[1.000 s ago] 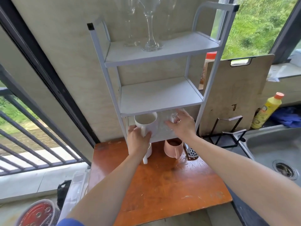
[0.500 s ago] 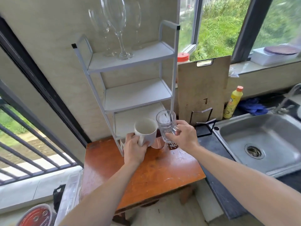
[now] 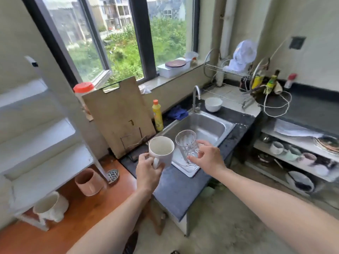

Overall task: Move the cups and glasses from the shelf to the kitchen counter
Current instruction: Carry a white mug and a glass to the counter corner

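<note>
Head view shows your left hand [image 3: 146,169] holding a white mug [image 3: 161,151]; your fingers are closed around its handle. Your right hand [image 3: 209,158] grips a clear glass [image 3: 187,145], with the fingers closed on its lower part. You hold both in the air, side by side, above the dark counter [image 3: 176,189] at the near corner of the sink [image 3: 207,127]. At your left, a pink cup [image 3: 88,182] and a white cup [image 3: 51,208] stand at the foot of the white shelf [image 3: 45,162]. A board [image 3: 119,116] leans behind the mug.
</note>
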Demonstrator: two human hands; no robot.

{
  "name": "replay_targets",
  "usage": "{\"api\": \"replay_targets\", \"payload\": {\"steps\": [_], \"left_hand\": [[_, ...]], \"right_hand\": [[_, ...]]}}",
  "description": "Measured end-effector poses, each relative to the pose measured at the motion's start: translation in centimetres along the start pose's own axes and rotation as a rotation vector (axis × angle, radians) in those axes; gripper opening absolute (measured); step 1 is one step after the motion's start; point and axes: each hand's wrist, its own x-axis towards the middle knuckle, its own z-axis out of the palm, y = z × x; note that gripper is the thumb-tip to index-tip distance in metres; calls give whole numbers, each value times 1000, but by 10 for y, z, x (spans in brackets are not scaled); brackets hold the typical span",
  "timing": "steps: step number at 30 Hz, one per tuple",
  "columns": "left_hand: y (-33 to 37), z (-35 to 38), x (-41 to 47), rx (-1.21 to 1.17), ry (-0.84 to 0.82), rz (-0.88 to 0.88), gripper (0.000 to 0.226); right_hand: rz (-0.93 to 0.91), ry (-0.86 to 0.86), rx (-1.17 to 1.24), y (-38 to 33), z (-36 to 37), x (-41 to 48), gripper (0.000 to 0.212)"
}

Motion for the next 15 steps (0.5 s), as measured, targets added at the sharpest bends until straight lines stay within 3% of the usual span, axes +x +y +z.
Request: {"api": "replay_targets", "payload": {"steps": [7,15], "left_hand": [[104,122,41,-117,-232,235,17],[232,251,66,-153,-500,522,28]], "right_hand": [[194,241,-104,110,-102,-4,51],[489,542,-234,200,-212,-28,50]]}}
